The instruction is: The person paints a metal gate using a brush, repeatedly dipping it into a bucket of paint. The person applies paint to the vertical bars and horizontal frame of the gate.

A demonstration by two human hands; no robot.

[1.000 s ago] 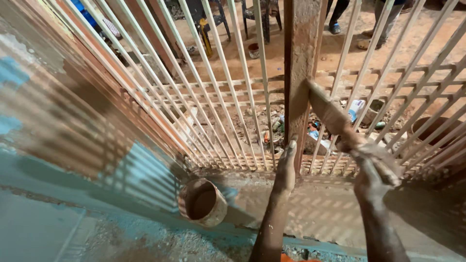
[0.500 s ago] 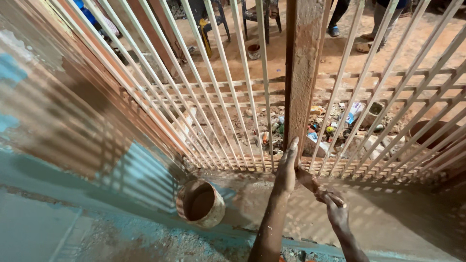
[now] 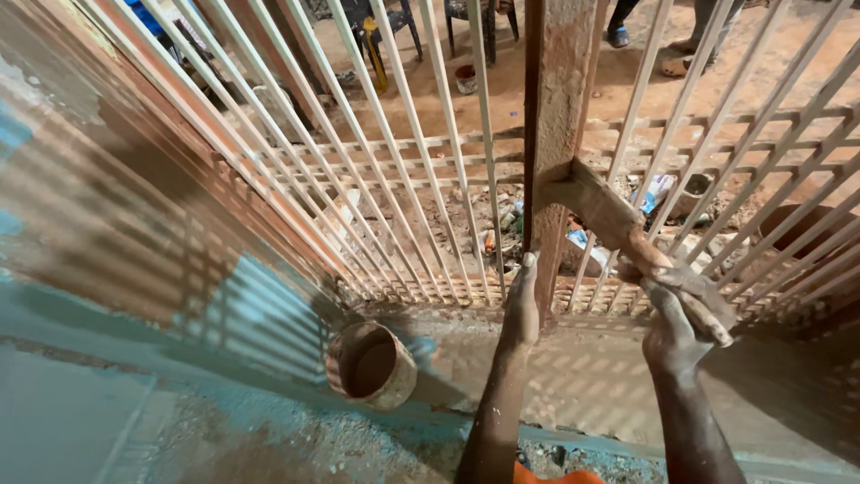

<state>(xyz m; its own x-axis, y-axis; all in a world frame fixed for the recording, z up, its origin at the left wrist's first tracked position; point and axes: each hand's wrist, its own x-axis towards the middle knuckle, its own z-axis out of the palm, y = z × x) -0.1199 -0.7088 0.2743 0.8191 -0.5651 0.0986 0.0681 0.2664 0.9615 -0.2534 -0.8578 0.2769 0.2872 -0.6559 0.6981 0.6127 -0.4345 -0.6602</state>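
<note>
The right hand's (image 3: 674,327) fingers are clamped round the handle of a broad paint-caked wooden brush (image 3: 618,224), its head pressed against the rusty upright metal post (image 3: 554,108). The left hand (image 3: 522,305) rests against the post's foot, fingers apparently together. A small round paint-smeared tin (image 3: 371,365) stands nearby on the concrete ledge (image 3: 269,439).

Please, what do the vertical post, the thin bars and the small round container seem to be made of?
The post looks like metal, patchily coated reddish-brown, either rust or primer. The bars seem to be thin metal rods, painted cream and matte. The round container could be a tin or plastic can; brown smears cover it, so its material is unclear.
</note>
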